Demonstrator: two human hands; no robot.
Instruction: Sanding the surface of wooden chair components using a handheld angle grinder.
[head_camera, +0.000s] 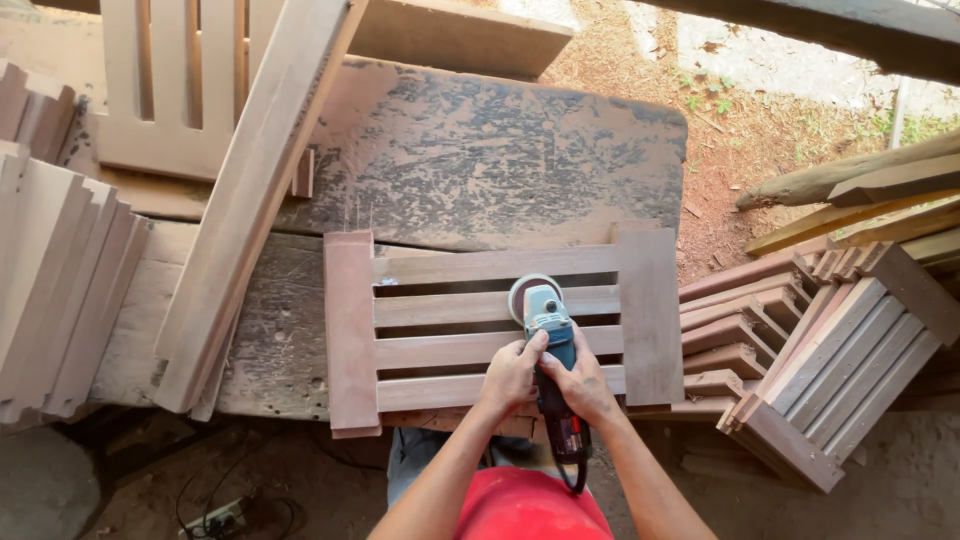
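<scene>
Left hand (511, 372) and right hand (580, 385); fingers wrapped round the grinder (549, 345); disc on slatted frame (500, 325).

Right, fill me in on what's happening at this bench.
A person is running a handheld power sander over a slatted wooden panel that lies flat on a worn workbench. Both hands grip the tool: the left hand from the side, the right hand around its body, with the sanding disc on the second slat from the top. More slatted panels are stacked to the right, and loose boards lean across the bench to the left.
</scene>
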